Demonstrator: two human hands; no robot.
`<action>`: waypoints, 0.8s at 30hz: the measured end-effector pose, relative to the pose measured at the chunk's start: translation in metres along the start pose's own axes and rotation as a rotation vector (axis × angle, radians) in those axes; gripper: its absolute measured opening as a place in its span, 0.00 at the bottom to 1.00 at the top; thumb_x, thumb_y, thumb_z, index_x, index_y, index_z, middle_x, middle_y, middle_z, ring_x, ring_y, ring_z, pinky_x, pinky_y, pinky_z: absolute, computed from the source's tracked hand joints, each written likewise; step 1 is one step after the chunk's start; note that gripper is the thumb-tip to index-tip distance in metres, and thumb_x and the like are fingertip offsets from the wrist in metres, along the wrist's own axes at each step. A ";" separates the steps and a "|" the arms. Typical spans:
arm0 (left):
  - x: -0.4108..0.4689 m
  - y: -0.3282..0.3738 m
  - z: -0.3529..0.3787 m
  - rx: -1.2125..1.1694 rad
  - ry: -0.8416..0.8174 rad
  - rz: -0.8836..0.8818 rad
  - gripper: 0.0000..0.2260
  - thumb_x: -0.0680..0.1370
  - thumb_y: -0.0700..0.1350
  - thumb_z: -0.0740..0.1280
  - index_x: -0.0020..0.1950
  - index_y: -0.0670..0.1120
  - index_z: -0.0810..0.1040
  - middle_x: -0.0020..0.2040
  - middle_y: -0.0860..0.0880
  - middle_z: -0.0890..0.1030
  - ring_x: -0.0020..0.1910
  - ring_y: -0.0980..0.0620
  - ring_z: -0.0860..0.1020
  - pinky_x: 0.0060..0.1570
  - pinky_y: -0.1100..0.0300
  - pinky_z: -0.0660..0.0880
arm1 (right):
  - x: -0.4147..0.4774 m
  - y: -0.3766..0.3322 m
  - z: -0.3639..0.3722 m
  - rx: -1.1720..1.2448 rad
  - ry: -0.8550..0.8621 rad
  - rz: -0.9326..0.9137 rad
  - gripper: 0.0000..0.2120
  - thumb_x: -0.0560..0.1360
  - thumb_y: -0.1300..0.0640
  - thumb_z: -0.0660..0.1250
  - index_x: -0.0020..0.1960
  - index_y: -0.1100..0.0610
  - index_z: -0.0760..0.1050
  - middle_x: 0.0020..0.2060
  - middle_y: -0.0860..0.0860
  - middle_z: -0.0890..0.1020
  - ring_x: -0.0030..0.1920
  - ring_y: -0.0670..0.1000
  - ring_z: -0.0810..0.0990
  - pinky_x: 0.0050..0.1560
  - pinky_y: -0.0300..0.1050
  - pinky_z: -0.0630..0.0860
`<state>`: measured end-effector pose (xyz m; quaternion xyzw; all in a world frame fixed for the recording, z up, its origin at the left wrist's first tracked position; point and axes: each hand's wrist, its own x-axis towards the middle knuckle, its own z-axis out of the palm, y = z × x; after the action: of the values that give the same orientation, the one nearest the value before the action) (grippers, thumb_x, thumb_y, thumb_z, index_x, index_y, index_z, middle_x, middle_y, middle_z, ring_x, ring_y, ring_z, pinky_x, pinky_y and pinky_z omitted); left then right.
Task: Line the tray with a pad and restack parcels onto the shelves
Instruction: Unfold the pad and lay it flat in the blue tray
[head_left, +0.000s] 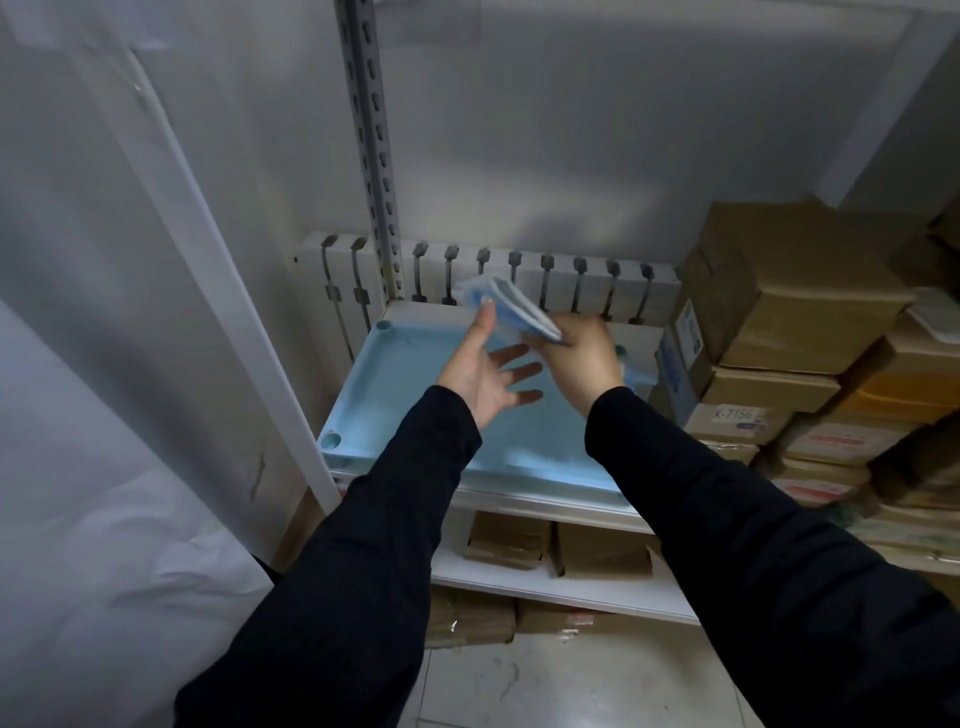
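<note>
The step in hand looks to be opening out the pad (511, 306) so that it can line the tray (363, 395). It should go best if the right hand (584, 358) keeps one edge pinched while the left hand (485, 376) catches the free layer and draws it away, so the folds fall open in the air rather than bunching. Once spread, the pad wants lowering flat, one edge set against the tray's far rim first, then smoothed toward the near rim so no creases are trapped and the round corner sockets are not bridged. The risk is that so light a sheet sags or sticks to itself, so both hands should hold it taut until it lies down. At present the right hand's fingers are curled around the lower end of the pad, clamping it. The left hand's fingers are straight and spread apart, palm turned up, with its uppermost digit reaching the pad's near edge and seemingly touching it. The pad is held above the far part of the tray, clear of its floor. It is folded into a narrow, slightly fanned bundle, pale blue on one face and white on the other, thin and soft-looking. The tray is light blue and shallow, and sits on a white shelf (550, 590) beside stacked cardboard parcels (789, 317).
</note>
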<state>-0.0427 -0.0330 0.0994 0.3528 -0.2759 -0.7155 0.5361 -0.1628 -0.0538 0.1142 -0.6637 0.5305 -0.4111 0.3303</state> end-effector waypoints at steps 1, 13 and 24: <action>0.000 0.001 -0.001 -0.042 0.005 -0.006 0.26 0.75 0.64 0.57 0.69 0.53 0.62 0.61 0.39 0.73 0.63 0.36 0.72 0.62 0.35 0.68 | -0.002 -0.001 0.000 0.000 -0.073 0.006 0.04 0.74 0.62 0.69 0.43 0.53 0.80 0.34 0.47 0.80 0.36 0.44 0.79 0.35 0.34 0.71; -0.002 -0.006 -0.028 0.213 0.413 0.000 0.29 0.78 0.34 0.55 0.75 0.57 0.57 0.62 0.42 0.71 0.54 0.43 0.74 0.56 0.46 0.71 | 0.001 0.002 -0.005 0.275 -0.131 0.332 0.14 0.80 0.54 0.61 0.54 0.65 0.78 0.44 0.59 0.80 0.44 0.53 0.77 0.47 0.44 0.71; -0.007 0.020 0.006 0.781 0.281 0.061 0.32 0.74 0.57 0.68 0.74 0.50 0.62 0.70 0.47 0.69 0.69 0.45 0.67 0.67 0.52 0.64 | 0.017 -0.001 -0.003 0.960 -0.060 0.697 0.20 0.81 0.52 0.58 0.67 0.64 0.69 0.60 0.62 0.78 0.58 0.61 0.79 0.57 0.57 0.76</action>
<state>-0.0347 -0.0314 0.1193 0.6155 -0.4610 -0.4858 0.4156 -0.1635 -0.0700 0.1196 -0.2381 0.4625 -0.4534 0.7238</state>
